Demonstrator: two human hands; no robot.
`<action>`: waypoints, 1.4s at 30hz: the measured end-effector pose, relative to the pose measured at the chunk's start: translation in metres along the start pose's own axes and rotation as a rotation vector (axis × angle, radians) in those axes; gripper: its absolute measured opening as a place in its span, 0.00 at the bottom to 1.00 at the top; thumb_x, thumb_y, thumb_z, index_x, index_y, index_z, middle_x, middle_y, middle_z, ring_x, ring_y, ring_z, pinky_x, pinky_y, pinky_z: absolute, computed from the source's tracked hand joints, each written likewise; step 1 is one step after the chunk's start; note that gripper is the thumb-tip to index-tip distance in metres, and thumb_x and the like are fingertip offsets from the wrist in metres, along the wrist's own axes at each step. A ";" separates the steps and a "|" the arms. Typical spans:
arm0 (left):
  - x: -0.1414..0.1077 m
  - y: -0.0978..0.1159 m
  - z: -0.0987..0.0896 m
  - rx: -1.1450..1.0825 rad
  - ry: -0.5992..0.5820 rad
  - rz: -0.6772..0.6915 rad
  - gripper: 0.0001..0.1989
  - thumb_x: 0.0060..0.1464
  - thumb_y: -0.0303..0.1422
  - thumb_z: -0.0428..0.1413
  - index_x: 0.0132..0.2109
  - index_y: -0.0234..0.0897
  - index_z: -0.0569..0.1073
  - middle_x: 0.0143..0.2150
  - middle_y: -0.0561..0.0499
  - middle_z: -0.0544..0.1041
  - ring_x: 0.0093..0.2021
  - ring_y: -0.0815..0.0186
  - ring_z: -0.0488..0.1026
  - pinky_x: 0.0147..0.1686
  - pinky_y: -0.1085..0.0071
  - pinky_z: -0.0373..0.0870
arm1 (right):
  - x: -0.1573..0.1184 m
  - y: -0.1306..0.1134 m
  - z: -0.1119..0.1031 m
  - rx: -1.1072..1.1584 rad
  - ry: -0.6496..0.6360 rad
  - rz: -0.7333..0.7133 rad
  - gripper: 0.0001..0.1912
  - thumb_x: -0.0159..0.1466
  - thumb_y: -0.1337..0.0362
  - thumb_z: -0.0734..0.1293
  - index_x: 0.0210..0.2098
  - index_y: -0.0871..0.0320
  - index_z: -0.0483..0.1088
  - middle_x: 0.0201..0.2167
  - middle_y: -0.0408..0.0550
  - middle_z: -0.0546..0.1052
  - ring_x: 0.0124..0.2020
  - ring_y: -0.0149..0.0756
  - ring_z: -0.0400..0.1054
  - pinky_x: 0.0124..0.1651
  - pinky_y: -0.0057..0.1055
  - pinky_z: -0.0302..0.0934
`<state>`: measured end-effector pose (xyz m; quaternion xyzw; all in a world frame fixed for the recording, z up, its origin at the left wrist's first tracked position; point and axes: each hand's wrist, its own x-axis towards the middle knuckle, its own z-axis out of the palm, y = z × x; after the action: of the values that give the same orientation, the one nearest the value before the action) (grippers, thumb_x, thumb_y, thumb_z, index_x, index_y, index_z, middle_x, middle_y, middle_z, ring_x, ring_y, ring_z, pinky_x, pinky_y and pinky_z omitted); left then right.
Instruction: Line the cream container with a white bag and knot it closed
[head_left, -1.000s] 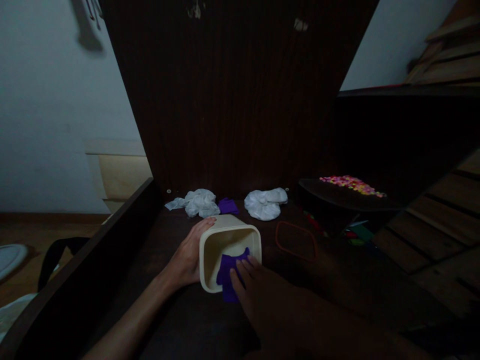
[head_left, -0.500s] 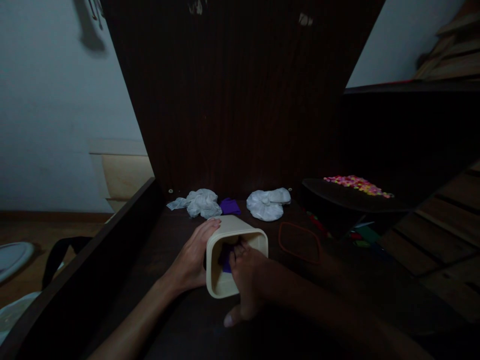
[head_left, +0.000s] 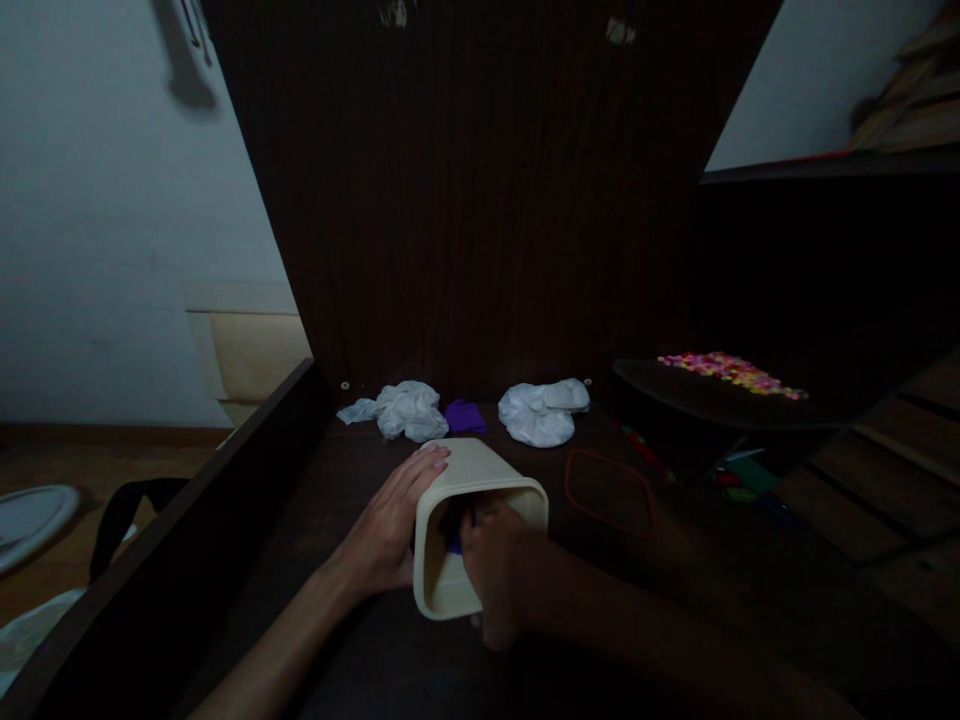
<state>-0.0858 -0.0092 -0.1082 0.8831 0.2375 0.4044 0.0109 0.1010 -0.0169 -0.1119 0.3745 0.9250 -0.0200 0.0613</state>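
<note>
A cream plastic container (head_left: 480, 462) lies tipped on the dark wooden surface, its mouth facing me. My left hand (head_left: 390, 525) is wrapped round its left side, fingers on top. My right hand (head_left: 499, 565) reaches inside the mouth; its fingertips are hidden in shadow beside a purple piece (head_left: 454, 545) within the container, and whether they grip it cannot be made out. Behind the container sit a crumpled whitish plastic bag (head_left: 409, 410), a purple folded piece (head_left: 465, 417) and a second white bag (head_left: 541, 412).
An orange-red rounded ring (head_left: 609, 492) lies right of the container. Pink and yellow small pieces (head_left: 731, 373) rest on a dark corner shelf (head_left: 675, 395). A raised dark board edge (head_left: 172, 520) runs along the left, and a tall dark panel (head_left: 480, 200) stands behind.
My right hand has pushed deeper into the container, and its thumb is now mostly hidden. The container's mouth sits slightly lower in view, and the whole view has shifted a little.
</note>
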 end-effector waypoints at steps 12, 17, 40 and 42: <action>-0.002 -0.003 -0.002 -0.005 0.023 -0.056 0.53 0.52 0.42 0.67 0.75 0.45 0.45 0.69 0.34 0.64 0.68 0.36 0.63 0.63 0.35 0.66 | -0.070 -0.001 -0.016 -0.190 0.145 -0.059 0.23 0.65 0.75 0.60 0.57 0.72 0.72 0.51 0.69 0.79 0.56 0.54 0.73 0.66 0.53 0.61; -0.004 -0.004 -0.003 -0.003 0.011 -0.085 0.56 0.51 0.43 0.67 0.76 0.44 0.41 0.71 0.33 0.61 0.68 0.37 0.63 0.64 0.37 0.67 | -0.082 0.001 -0.034 -0.410 0.230 -0.245 0.19 0.66 0.76 0.59 0.54 0.77 0.72 0.47 0.69 0.80 0.49 0.53 0.77 0.62 0.50 0.67; -0.005 0.001 0.004 0.059 0.010 -0.263 0.51 0.56 0.38 0.64 0.75 0.38 0.41 0.73 0.30 0.54 0.73 0.41 0.55 0.67 0.41 0.61 | -0.055 -0.003 -0.050 0.161 0.236 0.069 0.26 0.71 0.66 0.59 0.67 0.66 0.61 0.45 0.62 0.80 0.41 0.49 0.77 0.41 0.41 0.68; -0.006 -0.001 0.004 0.043 0.002 -0.279 0.55 0.54 0.42 0.66 0.75 0.37 0.39 0.74 0.28 0.52 0.73 0.39 0.53 0.67 0.40 0.60 | -0.049 -0.009 -0.048 0.183 0.261 0.057 0.26 0.70 0.65 0.60 0.66 0.66 0.60 0.42 0.60 0.81 0.38 0.48 0.77 0.38 0.40 0.67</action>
<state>-0.0866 -0.0107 -0.1156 0.8412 0.3666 0.3946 0.0479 0.1252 -0.0531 -0.0584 0.4042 0.9084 -0.0536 -0.0931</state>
